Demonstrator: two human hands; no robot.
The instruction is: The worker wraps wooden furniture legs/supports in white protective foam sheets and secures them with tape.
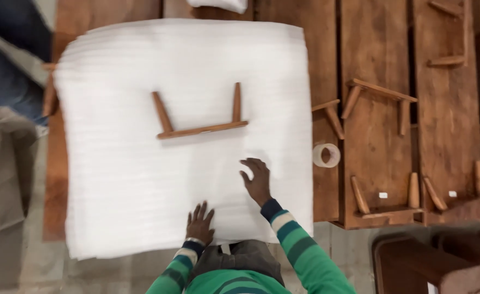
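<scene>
White foam sheet (142, 163) blurred; left hand (200, 222), right hand (257, 179) fingers spread flat on it.

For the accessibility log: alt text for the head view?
Both hands, left hand and right hand, press flat on a white foam sheet covering a wooden table. Wooden legs rest on the sheet; a tape roll lies beside it.

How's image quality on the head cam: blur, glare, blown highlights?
Head view: slight motion blur throughout, edges soft. The white foam sheet is nearly blown out, its layers barely readable. Light is soft and even, with faint shadows under the wooden leg frame. Both hands, left and right, are slightly smeared. No hard glare.
</scene>
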